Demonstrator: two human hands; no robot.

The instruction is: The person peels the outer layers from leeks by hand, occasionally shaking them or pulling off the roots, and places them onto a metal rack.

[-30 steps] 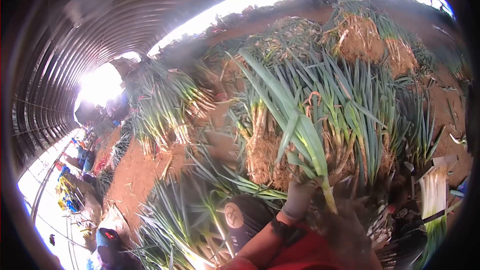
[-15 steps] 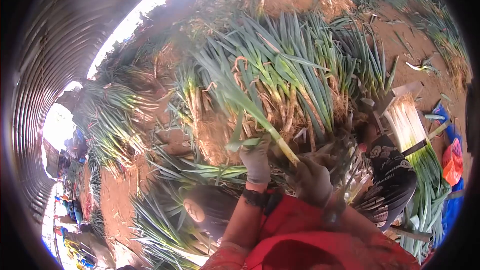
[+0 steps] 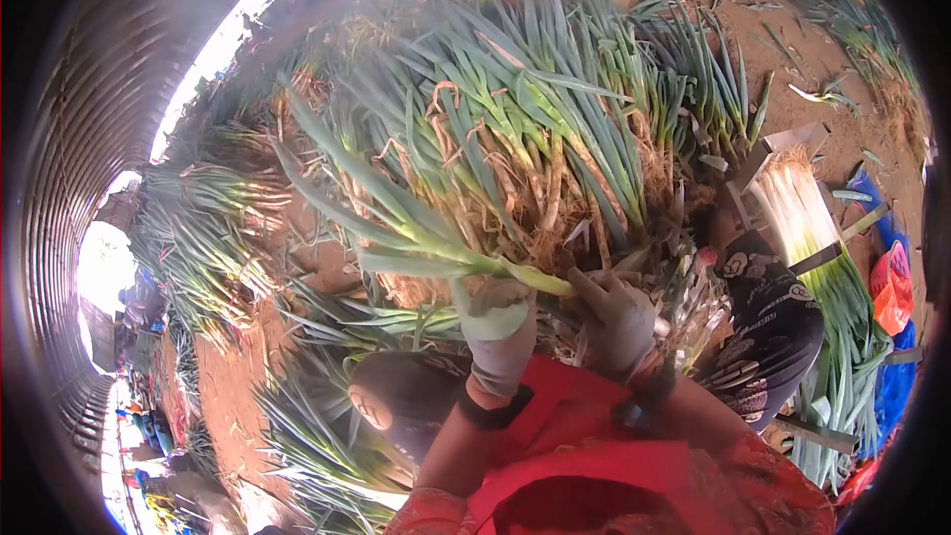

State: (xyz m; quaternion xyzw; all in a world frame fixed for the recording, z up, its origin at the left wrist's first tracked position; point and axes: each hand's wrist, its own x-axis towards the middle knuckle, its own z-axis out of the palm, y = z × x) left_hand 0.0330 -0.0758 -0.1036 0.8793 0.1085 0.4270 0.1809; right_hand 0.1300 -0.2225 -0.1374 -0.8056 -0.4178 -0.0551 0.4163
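A long green onion [image 3: 466, 263] lies slantwise before me, its leaves fanning to the upper left and its pale end to the right. My right hand [image 3: 619, 325], in a pale work glove, pinches that pale end between its fingers. My left hand [image 3: 503, 327], gloved too, is closed just below the stalk where the leaves branch. A pale green leaf [image 3: 493, 323] folds down over its fingers. The leaf partly hides how the left fingers grip. Beyond the hands lies a large heap of unpeeled green onions [image 3: 555, 129] with brown roots.
Right of my knee [image 3: 768, 327], a bundle of cleaned green onions [image 3: 827, 267] rests in a metal frame [image 3: 792, 149], near a red plastic bag [image 3: 892, 287] and blue sheet [image 3: 897, 396]. Peeled scraps [image 3: 698, 312] lie between my legs. More onions [image 3: 208, 248] cover the left ground.
The green onion has swung from steep to flatter, its leaves now pointing left. My left hand has turned and moved slightly down, with a leaf over it. The right hand stays at the pale end.
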